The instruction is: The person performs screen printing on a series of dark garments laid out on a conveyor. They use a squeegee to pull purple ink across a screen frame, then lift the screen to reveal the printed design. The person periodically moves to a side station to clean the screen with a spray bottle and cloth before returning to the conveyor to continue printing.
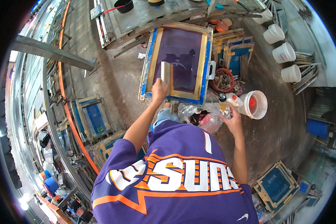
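Note:
My left hand is closed round a squeegee with a pale, flat handle, held upright over the lower left part of a printing screen. The screen has dark purple mesh with a small light arched design, brown tape inside its edges and blue tape along its frame. Off to the right, my right hand grips a clear bottle of yellowish liquid with a black cap. Crumpled clear plastic lies beside and below the bottle. The fingertips on the bottle are partly hidden.
A white bucket with red inside lies tipped by my right hand. A red basket of scraps stands right of the screen. More frames lean behind it. White buckets line the right; a long table runs along the left.

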The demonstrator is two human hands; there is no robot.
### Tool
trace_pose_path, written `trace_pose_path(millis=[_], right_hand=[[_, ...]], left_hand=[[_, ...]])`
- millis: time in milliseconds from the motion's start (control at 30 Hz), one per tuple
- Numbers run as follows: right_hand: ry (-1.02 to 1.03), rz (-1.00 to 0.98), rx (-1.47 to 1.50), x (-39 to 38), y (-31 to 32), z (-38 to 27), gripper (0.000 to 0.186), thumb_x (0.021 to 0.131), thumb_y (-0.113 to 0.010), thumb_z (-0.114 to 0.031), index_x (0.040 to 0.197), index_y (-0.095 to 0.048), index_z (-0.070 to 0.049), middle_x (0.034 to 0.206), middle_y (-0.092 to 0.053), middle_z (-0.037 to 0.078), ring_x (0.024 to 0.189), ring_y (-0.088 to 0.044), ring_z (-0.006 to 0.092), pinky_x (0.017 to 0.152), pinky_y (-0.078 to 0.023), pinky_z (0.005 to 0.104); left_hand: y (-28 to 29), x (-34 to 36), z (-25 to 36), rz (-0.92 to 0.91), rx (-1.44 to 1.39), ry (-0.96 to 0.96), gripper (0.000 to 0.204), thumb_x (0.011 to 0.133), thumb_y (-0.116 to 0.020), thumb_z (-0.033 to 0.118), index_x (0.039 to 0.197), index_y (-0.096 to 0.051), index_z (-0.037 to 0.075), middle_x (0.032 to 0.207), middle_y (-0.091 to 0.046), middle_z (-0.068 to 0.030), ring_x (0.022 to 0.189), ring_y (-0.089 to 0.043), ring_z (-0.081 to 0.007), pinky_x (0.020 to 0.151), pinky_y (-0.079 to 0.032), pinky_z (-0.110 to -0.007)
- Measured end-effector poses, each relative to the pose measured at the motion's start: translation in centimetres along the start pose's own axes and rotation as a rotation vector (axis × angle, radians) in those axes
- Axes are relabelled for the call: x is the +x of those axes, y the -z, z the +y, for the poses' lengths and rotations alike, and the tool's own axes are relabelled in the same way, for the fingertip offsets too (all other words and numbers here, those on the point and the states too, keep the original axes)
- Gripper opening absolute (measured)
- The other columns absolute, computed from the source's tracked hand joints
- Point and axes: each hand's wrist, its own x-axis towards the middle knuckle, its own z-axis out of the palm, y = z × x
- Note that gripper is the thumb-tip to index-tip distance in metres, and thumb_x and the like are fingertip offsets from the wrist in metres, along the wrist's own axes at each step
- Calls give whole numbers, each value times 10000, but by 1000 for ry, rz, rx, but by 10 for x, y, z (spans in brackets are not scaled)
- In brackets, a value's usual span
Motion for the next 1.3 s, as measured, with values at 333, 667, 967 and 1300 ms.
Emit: trace_pose_path(millis=[333,667,967,1300], right_hand=[[97,-188,-150,49,-2,-19,707,729,-854,-339,1347,-571,-147,1236,-620,123,1158,-605,333,967,-490,423],[172,-381,-688,100,-52,-14,616,680,-856,-380,1215,-647,-156,1087,-583,135,1120,-563,348,932,-441,478],[378,-382,-895,131,-103,-61,489,602,-894,-392,961,-741,-97,1022,-610,105,1056,-580,281,886,-437,410],[293,-443,-977,128,-116,-71,439,615,-907,-373,918,-775,-85,1012,-694,94,1052,-635,248,933,-445,380]], left_hand=[[-95,-14,48,-200,-234,-1,410,799,-757,273,1035,-543,16,930,-674,-279,941,-644,-482,801,-508,-530],[40,23,1,42,-166,52,359,839,-754,244,1021,-582,-14,884,-673,-252,823,-676,-409,717,-515,-464],[74,10,6,172,-395,185,319,861,-746,222,976,-604,-39,820,-633,-89,736,-571,-150,679,-478,-336],[75,12,10,169,-478,195,320,875,-748,231,951,-592,-38,815,-605,-57,731,-539,-124,670,-464,-304]])
